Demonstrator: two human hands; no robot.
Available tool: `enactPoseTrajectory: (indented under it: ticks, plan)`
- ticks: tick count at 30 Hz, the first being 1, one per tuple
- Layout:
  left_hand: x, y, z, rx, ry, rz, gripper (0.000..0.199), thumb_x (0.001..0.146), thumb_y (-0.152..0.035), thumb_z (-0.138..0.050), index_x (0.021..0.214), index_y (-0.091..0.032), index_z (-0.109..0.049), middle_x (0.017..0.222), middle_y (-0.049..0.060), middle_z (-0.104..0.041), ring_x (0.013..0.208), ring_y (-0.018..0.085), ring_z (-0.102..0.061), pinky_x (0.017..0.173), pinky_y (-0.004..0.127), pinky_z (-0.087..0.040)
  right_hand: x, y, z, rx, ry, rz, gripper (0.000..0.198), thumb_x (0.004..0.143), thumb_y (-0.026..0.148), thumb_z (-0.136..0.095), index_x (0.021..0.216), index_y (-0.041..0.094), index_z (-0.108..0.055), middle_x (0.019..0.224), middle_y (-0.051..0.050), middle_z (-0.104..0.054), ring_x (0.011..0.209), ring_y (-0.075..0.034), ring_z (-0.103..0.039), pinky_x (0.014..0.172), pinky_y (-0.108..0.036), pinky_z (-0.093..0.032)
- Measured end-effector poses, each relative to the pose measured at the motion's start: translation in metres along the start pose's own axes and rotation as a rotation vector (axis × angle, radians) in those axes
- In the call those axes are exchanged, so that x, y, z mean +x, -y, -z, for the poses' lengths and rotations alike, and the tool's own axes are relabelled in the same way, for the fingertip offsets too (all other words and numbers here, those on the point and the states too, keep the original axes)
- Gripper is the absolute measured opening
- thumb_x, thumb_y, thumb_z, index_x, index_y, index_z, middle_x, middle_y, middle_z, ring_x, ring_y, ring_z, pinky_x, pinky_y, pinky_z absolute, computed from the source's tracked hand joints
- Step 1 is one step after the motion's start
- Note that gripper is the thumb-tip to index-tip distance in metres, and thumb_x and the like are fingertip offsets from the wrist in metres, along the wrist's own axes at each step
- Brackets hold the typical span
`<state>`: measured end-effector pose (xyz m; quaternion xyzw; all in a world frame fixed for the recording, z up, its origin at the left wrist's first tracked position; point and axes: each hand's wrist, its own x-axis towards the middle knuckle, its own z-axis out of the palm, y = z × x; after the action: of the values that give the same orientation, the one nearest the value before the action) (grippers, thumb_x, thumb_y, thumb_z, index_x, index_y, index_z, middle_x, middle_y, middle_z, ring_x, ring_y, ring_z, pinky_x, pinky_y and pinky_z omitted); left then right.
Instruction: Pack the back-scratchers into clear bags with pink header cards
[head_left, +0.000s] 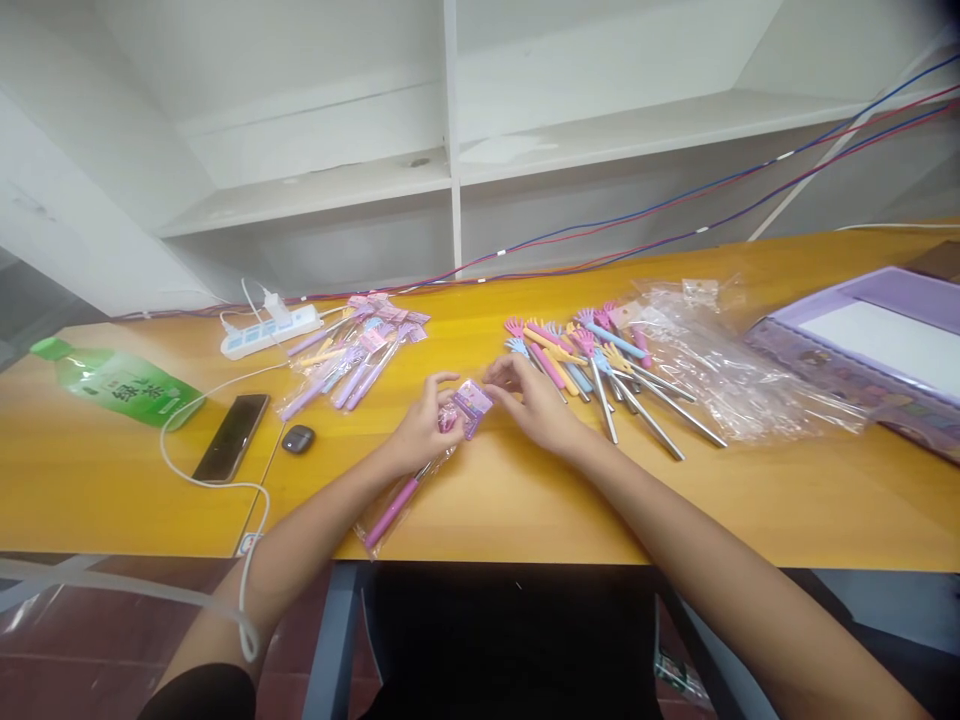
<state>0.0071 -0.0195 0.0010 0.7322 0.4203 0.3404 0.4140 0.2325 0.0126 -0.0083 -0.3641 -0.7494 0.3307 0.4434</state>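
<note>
My left hand [425, 425] is closed on a pink back scratcher [394, 512] in a clear plastic bag, its handle slanting down toward the table's front edge. A purple printed card [473, 398] is at the top of that bag, between my two hands. My right hand [529, 400] has its fingers curled, with thumb and fingertips at the card's right edge. Just beyond it lies a pile of unwrapped back scratchers [585, 350] with hand-shaped heads, coloured grips and metal rods. Bagged back scratchers [364, 350] with purple cards are heaped at the back left.
Empty clear bags [750, 360] lie right of the pile, beside a purple box [892, 340]. On the left are a green bottle [124, 385], a phone [232, 438], a dark earbud case [298, 439], a power strip [270, 332] and a white cable [217, 482].
</note>
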Motion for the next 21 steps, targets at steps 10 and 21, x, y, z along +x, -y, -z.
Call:
enactPoseTrajectory:
  ticks: [10, 21]
  plan:
    - [0.0, 0.001, 0.0, 0.044, -0.01, -0.032, 0.055, 0.091, -0.019, -0.061, 0.14, -0.022, -0.034, 0.118, 0.009, -0.069, 0.077, 0.011, -0.062, 0.077, 0.025, -0.048, -0.001, 0.009, 0.005, -0.091, 0.054, 0.089, 0.015, 0.101, 0.029, -0.054, 0.103, 0.025, -0.068, 0.111, -0.008, -0.064, 0.105, -0.022, -0.064, 0.09, -0.042, -0.058]
    - [0.0, 0.001, 0.0, 0.049, 0.002, -0.037, 0.057, 0.09, -0.021, -0.063, 0.14, -0.022, -0.035, 0.116, 0.008, -0.071, 0.077, 0.012, -0.064, 0.078, 0.027, -0.049, 0.001, 0.002, 0.001, -0.044, 0.005, 0.039, 0.019, 0.1, 0.038, -0.057, 0.094, 0.024, -0.068, 0.115, -0.009, -0.061, 0.112, -0.023, -0.06, 0.098, -0.043, -0.054]
